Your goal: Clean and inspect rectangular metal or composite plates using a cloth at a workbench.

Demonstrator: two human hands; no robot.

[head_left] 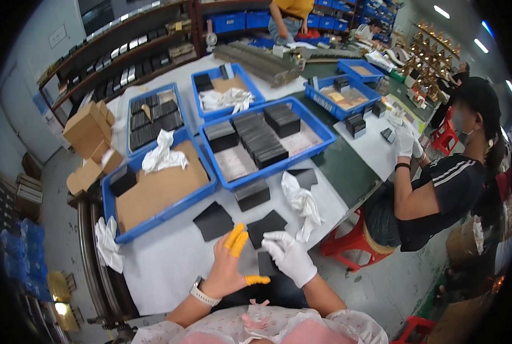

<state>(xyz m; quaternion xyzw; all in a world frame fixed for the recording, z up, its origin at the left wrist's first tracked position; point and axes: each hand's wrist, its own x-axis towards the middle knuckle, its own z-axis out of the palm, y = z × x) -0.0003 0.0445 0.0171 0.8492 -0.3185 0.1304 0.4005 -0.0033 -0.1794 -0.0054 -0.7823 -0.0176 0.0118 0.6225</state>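
Note:
My left hand, with yellow finger cots on some fingers, is spread open. Its thumb is near the lower edge of a thin black rectangular plate. My right hand, in a white glove, has its fingers closed at the right side of that plate. Just beyond my hands, flat on the white-covered table, lie a fanned group of black plates on the left and another group on the right. Farther off stands an upright stack of black plates, close against a blue tray.
That tray carries rows of black plates. A cardboard-lined blue tray sits left of it, and more blue trays stand behind. White cloths lie around. At right, a gloved co-worker sits on a red stool. Cardboard boxes are at left.

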